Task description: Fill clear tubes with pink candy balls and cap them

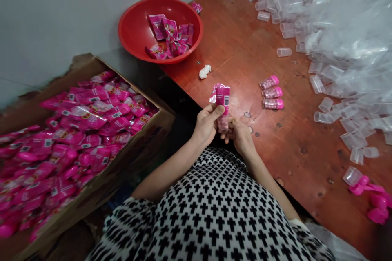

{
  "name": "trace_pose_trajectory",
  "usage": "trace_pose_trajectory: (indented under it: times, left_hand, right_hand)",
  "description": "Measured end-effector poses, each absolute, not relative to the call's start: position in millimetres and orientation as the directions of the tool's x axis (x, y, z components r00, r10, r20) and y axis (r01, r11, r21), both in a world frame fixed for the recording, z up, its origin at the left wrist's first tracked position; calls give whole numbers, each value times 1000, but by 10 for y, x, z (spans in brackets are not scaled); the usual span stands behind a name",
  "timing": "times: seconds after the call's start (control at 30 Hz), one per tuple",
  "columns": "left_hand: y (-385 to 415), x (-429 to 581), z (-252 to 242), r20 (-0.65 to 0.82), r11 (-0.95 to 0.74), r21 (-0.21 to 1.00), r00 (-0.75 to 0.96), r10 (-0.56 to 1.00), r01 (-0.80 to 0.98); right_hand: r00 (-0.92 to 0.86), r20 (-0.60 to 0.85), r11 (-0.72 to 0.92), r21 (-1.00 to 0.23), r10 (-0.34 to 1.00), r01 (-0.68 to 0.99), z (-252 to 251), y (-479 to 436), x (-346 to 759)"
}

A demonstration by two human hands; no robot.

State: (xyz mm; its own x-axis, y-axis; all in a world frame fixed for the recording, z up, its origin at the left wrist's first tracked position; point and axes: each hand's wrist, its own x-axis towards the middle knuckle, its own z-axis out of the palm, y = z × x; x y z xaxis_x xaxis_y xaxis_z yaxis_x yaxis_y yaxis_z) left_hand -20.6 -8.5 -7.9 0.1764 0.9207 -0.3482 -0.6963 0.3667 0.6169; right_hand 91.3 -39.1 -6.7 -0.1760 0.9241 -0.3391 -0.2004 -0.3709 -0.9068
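Note:
My left hand (206,125) is closed around a pink candy packet (226,100) with a barcode, its thumb pressed on the front. Pink candy balls show through the clear lower end of the packet. My right hand (243,136) has its fingers curled at that lower end, touching it; part of the fingers is hidden. Three small candy tubes (272,93) with pink caps lie side by side on the table, right of my hands. A small white crumpled piece (205,71) rests beyond my left hand.
A red bowl (131,28) with several flat pink packets stands at the table's far left edge. On the left, a cardboard box (162,120) is full of filled pink packets. Many clear tubes (333,45) are heaped along the right of the wooden table (294,142), near pink caps (379,202).

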Motion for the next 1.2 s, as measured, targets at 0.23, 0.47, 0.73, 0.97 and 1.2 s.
trace_pose_trajectory:
  times: [0.23,0.47,0.73,0.97,1.2]
  left_hand:
    - [-111,-178,-54,-342,340,640,142,929,-689]
    - [-146,-239,-86,-297,303,716,119,947,-629]
    - [-157,-301,-120,-122,98,977,-121,985,-188]
    - [-182,-378,-81,286,-253,939,-119,951,234]
    - [-187,-433,-134,424,-381,839,-28,905,388]
  right_hand:
    - [-128,-283,-302,-938,951,-168,-73,-401,972]
    - [-151,-331,-363,-862,932,-353,-80,-357,991]
    - [-116,-337,-356,-863,934,-359,-83,-364,997]
    - [-127,-398,-416,-831,909,-370,-29,-375,967]
    - [-147,-444,-465,-801,884,-376,-11,-385,954]
